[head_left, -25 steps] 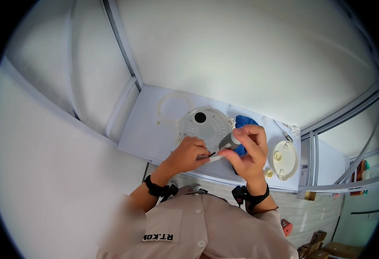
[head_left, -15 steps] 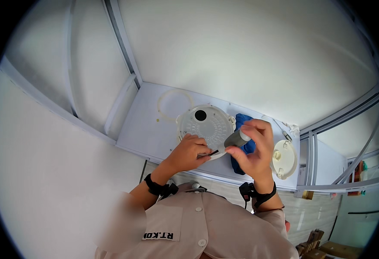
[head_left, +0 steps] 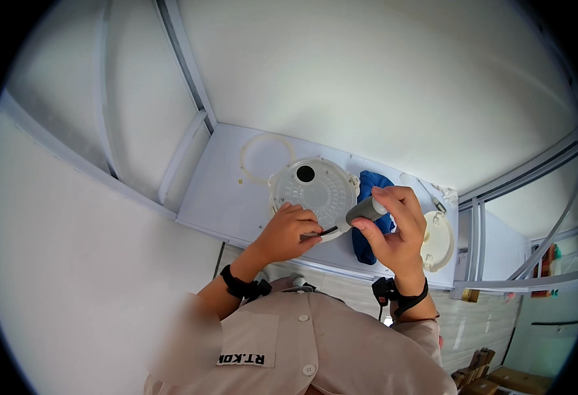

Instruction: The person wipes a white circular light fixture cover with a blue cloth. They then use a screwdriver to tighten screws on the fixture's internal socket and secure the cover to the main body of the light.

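Note:
A round white plastic lid (head_left: 322, 187) with a black disc and a ribbed pattern lies on the bench in front of me. My left hand (head_left: 286, 232) is at its near rim, fingers pinched around the dark tip of a screwdriver. The screwdriver's grey handle (head_left: 363, 212) leans up to the right, its pale end between the thumb and fingers of my right hand (head_left: 399, 237). What the tip touches is hidden by my left fingers. Just right of the lid, partly behind my right hand, is a bundled blue cloth (head_left: 364, 247).
A thin cream ring (head_left: 241, 157) lies at the bench's back left, beside a tiny yellowish piece (head_left: 240, 181). To the right are a smaller cream round cover (head_left: 442, 242) and a tool with a grey handle (head_left: 439, 205). A white wall panel (head_left: 368, 85) rises behind the bench.
My right hand has shifted slightly right, tilting the screwdriver's handle lower to that side. My left hand stays at the lid's near rim.

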Motion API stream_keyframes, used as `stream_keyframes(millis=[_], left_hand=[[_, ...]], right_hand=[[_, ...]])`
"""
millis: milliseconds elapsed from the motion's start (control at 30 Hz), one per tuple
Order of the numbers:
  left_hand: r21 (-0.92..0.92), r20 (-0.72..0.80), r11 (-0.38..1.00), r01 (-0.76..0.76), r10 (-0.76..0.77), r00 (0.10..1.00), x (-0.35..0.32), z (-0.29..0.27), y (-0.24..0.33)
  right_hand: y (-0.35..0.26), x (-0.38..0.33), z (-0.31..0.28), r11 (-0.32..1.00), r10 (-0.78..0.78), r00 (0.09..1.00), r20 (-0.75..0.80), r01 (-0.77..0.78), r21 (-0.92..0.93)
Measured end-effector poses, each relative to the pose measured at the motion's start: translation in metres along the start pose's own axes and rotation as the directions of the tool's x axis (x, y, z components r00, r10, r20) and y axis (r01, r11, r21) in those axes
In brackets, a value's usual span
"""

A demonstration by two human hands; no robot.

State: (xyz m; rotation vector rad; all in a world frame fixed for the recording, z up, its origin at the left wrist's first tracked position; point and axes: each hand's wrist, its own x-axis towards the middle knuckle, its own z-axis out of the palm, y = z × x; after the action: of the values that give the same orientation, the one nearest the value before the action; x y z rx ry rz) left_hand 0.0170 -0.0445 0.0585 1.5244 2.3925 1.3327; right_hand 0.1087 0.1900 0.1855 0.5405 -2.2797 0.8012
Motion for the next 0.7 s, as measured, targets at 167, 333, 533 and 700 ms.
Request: stream_keyframes(millis=[167, 333, 533, 700], left_hand=[[-0.016, -0.011, 0.999, -0.029, 0.028, 1.000, 0.002, 0.001, -0.002], [0.027, -0.038, 0.999, -0.036, 0.037, 0.999, 0.001, 0.003, -0.002], [0.049, -0.043, 0.999, -0.016, 0.018, 0.999, 0.004, 0.005, 0.003], [0.065, -0.042, 0.998, 0.022, -0.019, 0.999, 0.003, 0.009, 0.002]], right_hand=[[-0.003, -0.003, 0.008, 0.992, -0.022, 0.997, -0.068, 0.030, 0.126], [-0.008, -0.001, 0.009, 0.986, -0.017, 1.000, -0.017, 0.020, 0.168], [-0.003, -0.011, 0.011, 0.996, 0.042, 0.997, -0.061, -0.037, 0.086], [-0.013, -0.001, 0.016, 0.966, 0.022, 0.996, -0.088, 0.001, 0.258]])
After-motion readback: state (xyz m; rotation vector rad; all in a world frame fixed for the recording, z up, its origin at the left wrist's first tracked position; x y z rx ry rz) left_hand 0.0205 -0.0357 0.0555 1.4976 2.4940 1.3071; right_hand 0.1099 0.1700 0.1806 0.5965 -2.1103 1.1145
